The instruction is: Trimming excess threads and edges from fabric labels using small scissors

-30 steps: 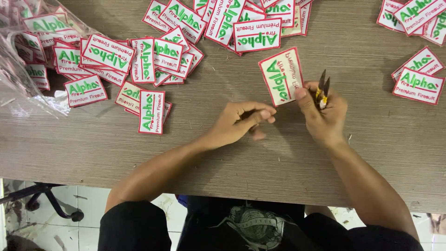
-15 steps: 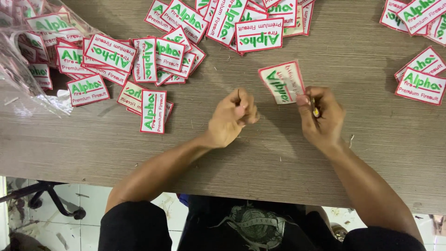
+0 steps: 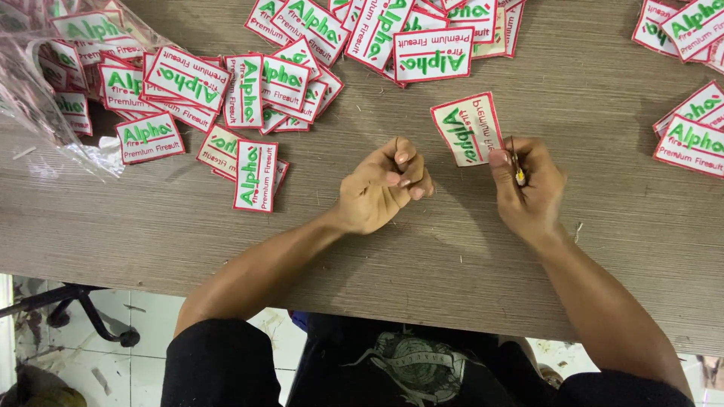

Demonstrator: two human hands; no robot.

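Note:
A white embroidered patch [image 3: 467,128] with a red border and green lettering lies tilted on the wooden table [image 3: 226,234]. My right hand [image 3: 528,188] pinches the patch's lower right corner with the thumb. That hand also grips small thread snips [image 3: 517,166] with a yellow spot. To the left, my left hand [image 3: 381,188] is curled into a loose fist, apart from the patch. Its fingertips are pressed together, and a thin dark strand sticks up from them.
Several identical patches lie in heaps: one pile [image 3: 241,90] at the left, another [image 3: 400,30] at the top centre, more [image 3: 690,128] at the right edge. A clear plastic bag [image 3: 53,83] with patches sits far left. The table's near edge runs just before my body.
My left hand let go of the patch's lower edge, drew back left and closed. My right hand lowered the patch toward the table and turned it, with the snips now pointing down.

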